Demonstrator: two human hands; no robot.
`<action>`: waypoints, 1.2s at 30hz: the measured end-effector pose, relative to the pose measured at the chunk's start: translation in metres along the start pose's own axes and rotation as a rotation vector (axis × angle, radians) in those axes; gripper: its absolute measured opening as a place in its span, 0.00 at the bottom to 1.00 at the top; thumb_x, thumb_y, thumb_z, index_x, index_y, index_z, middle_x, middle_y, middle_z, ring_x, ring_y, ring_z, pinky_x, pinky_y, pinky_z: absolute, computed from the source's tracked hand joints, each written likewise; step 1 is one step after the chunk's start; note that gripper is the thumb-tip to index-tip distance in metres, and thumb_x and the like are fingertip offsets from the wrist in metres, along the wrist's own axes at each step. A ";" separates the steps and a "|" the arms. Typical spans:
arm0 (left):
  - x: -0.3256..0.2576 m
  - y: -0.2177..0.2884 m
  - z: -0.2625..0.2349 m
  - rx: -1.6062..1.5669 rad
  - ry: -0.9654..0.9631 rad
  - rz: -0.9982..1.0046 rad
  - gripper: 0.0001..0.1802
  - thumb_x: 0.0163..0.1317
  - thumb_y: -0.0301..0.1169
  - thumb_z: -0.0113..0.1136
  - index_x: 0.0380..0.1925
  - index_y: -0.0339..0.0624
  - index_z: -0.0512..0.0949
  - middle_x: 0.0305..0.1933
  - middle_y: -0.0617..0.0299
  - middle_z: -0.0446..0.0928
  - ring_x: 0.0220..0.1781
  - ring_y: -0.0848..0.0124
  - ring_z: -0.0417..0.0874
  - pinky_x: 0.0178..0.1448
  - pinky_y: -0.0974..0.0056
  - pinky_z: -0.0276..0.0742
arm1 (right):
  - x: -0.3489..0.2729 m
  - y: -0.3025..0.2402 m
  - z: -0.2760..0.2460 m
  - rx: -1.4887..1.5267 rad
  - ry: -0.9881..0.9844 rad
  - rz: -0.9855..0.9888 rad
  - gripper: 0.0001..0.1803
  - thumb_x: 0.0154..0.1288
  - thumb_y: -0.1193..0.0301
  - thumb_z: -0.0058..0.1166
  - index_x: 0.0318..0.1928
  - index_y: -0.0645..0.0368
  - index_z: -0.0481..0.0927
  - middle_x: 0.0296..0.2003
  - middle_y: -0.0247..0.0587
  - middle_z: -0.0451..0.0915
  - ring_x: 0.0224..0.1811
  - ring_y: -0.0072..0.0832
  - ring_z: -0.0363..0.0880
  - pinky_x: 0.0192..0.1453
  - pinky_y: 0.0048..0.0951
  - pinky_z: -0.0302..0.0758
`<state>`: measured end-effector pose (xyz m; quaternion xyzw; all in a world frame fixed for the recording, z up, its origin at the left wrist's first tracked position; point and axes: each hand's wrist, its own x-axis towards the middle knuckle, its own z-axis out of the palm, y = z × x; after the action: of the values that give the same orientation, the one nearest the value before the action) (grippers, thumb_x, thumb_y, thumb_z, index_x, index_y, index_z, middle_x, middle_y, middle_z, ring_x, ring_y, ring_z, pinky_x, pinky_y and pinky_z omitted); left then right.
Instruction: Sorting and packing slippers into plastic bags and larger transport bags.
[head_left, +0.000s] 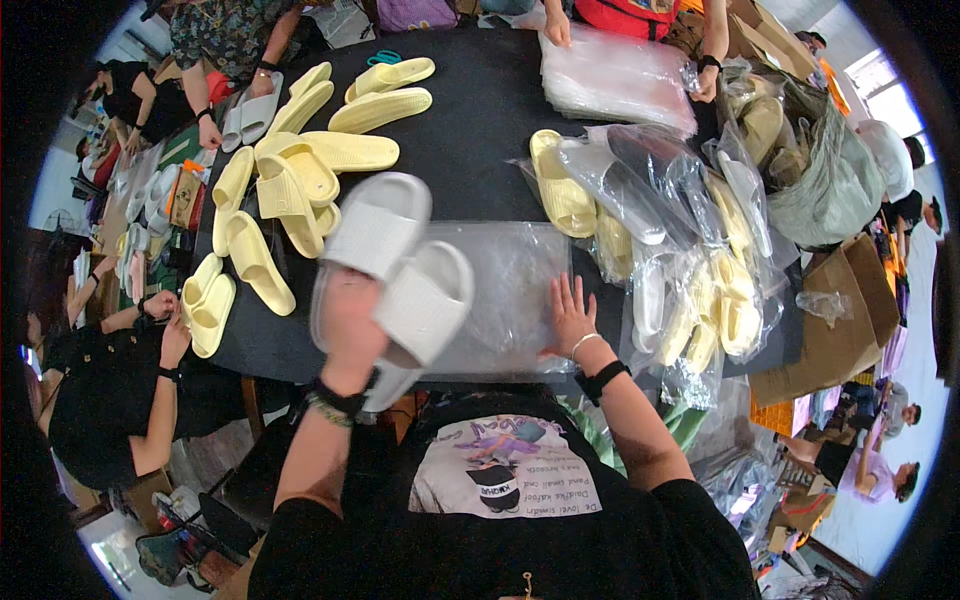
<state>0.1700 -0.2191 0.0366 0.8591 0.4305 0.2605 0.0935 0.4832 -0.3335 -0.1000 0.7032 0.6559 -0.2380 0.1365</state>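
Note:
My left hand [354,325] is closed round a pair of white slide slippers [378,228], tilted over the near edge of the black table. They are a little blurred, and the fingers are partly hidden behind them. Under and beside the slippers lie flat clear plastic bags [500,290]. On the bags' right edge rests my right hand [573,318], fingers spread, holding nothing. A black band and a thin bracelet circle that wrist.
Loose pale yellow slippers [290,190] cover the table's left side. Bagged yellow and white slippers [690,270] pile up at right. Across the table, a person's hands touch a stack of clear bags [615,80]. A cardboard box [840,320] stands right. Another person [110,390] handles yellow slippers at left.

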 end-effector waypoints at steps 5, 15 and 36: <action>-0.019 0.042 0.133 -0.201 -0.179 0.094 0.12 0.48 0.26 0.54 0.34 0.38 0.79 0.40 0.51 0.77 0.49 0.51 0.73 0.50 0.51 0.73 | -0.001 0.004 0.037 0.026 -0.065 0.014 0.85 0.20 0.40 0.76 0.73 0.60 0.32 0.75 0.48 0.28 0.77 0.51 0.24 0.73 0.65 0.41; -0.054 -0.004 0.193 -0.079 -0.233 -0.070 0.14 0.50 0.28 0.56 0.38 0.43 0.80 0.45 0.55 0.76 0.53 0.51 0.73 0.50 0.52 0.76 | 0.004 0.010 0.047 0.030 -0.072 0.056 0.89 0.16 0.39 0.76 0.73 0.61 0.30 0.75 0.46 0.27 0.77 0.49 0.22 0.73 0.64 0.35; 0.018 -0.132 -0.078 0.440 0.183 -0.190 0.10 0.48 0.23 0.52 0.32 0.38 0.78 0.34 0.50 0.78 0.41 0.50 0.77 0.46 0.52 0.73 | 0.003 0.010 0.058 0.023 -0.042 0.043 0.92 0.11 0.37 0.75 0.72 0.64 0.28 0.74 0.53 0.26 0.76 0.54 0.21 0.71 0.67 0.35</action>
<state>0.0468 -0.1292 0.0589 0.7874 0.5621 0.2274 -0.1109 0.4846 -0.3611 -0.1524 0.7136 0.6348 -0.2574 0.1470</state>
